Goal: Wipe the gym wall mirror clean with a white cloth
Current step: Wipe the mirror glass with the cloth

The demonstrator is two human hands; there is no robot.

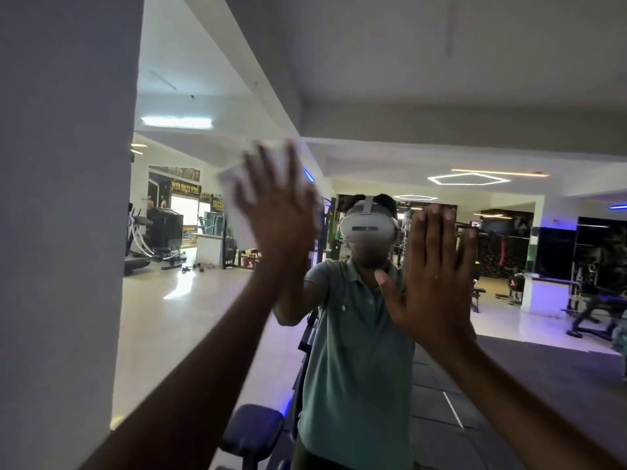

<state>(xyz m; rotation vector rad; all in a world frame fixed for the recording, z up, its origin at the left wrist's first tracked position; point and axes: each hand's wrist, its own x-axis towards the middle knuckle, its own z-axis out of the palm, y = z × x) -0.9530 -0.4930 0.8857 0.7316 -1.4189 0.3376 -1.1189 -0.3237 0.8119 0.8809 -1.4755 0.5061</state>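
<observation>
Two hands up against the glass. Fingers of the left hand are spread straight and press the white cloth flat onto the mirror; nothing is curled round the cloth, it is held only by palm and finger pressure. The cloth shows as a blurred white patch around and above the hand, high on the glass and nearer the mirror's left edge than its middle. Right hand also has straight, slightly spread fingers, palm toward the glass and holding nothing; whether it truly touches the mirror I cannot tell, though it reads as a bracing hand.

Outward: both forearms rise from the bottom corners of the view. The reflection shows a person in a green polo shirt wearing a white headset, with gym machines and a pale floor behind. A plain grey wall borders the mirror's left edge.

Judgement: wiping is under way, upper left area in hand.

Risks:
- Cloth is pinned, not gripped; a fast stroke could let it slide out and drop.
- A bare right palm on the glass would leave fresh prints on a wiped area.
- Strokes near the left edge may run the cloth onto the wall.
</observation>
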